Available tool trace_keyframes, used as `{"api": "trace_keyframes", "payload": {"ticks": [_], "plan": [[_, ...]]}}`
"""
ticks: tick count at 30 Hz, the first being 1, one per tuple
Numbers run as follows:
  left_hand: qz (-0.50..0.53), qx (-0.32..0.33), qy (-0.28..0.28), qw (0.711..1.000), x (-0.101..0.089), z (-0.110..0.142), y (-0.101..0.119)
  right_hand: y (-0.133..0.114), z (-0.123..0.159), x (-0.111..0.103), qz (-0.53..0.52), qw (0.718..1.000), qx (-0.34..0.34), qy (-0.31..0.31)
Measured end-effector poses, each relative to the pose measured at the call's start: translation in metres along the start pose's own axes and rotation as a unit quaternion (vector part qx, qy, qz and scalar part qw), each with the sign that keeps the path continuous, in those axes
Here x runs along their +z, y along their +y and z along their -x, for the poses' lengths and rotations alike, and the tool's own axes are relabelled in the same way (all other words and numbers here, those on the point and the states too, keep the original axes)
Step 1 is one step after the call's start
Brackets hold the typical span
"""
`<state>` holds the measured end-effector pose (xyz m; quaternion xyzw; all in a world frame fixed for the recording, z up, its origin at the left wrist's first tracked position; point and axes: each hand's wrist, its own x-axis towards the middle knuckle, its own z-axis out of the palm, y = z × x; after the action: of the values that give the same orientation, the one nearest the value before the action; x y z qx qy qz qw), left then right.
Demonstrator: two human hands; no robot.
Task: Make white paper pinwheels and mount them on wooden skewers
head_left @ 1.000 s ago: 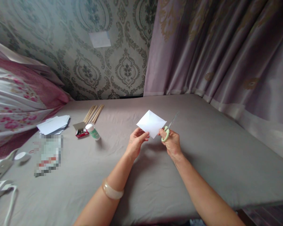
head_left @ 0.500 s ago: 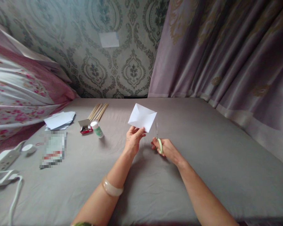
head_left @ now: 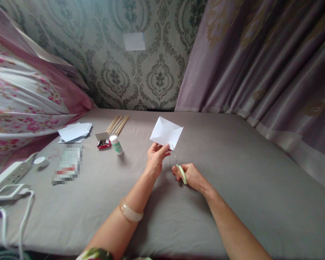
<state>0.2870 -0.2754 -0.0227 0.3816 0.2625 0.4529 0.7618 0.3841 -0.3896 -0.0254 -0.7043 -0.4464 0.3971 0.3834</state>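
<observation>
A square of white paper with diagonal creases is pinched along its lower edge by my left hand, which wears a pale bangle further up the wrist. My right hand grips a pair of scissors by light green handles. The blades point up and reach the paper's lower right corner, overlapping it near the left thumb. Whether they have cut into the sheet I cannot tell.
Left on the grey cloth surface are several wooden sticks, a red box of small items, a white-and-green bottle, a paper stack, a blurred packet, a white round object and a power strip.
My right hand has brought the scissors leftward, so the blades now meet the paper's lower corner instead of standing beside it. The whole view has shifted slightly.
</observation>
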Motion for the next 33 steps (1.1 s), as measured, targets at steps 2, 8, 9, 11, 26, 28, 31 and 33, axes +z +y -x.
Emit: {"api": "trace_keyframes", "payload": {"ticks": [2,8,9,11,26,28,31,33], "plan": [[-0.008,0.005,-0.002,1.000,0.0002,0.0005,-0.0002,0.0010,-0.0001,0.0008,-0.006,1.000,0.003,0.005],[-0.018,0.009,0.000,1.000,0.0014,0.0017,0.0009,0.0032,-0.0012,0.0012,-0.007,1.000,0.016,0.013],[-0.019,0.009,0.000,1.000,0.0016,0.0017,0.0008,0.0031,-0.0013,0.0010,-0.006,1.000,0.018,0.015],[-0.019,0.011,0.002,1.000,0.0018,0.0017,0.0004,0.0028,-0.0014,0.0006,-0.004,1.000,0.023,0.020],[-0.011,0.015,-0.003,1.000,0.0020,0.0023,-0.0001,0.0087,-0.0042,0.0016,-0.014,0.998,0.032,0.058],[-0.012,0.016,-0.002,1.000,0.0025,0.0024,0.0002,0.0073,-0.0038,0.0017,-0.008,0.997,0.035,0.061],[-0.013,0.015,0.001,1.000,0.0035,0.0025,0.0010,0.0049,-0.0034,0.0027,-0.002,0.997,0.037,0.064],[-0.012,0.015,0.003,1.000,0.0042,0.0026,0.0015,0.0034,-0.0031,0.0037,0.000,0.997,0.031,0.068]]}}
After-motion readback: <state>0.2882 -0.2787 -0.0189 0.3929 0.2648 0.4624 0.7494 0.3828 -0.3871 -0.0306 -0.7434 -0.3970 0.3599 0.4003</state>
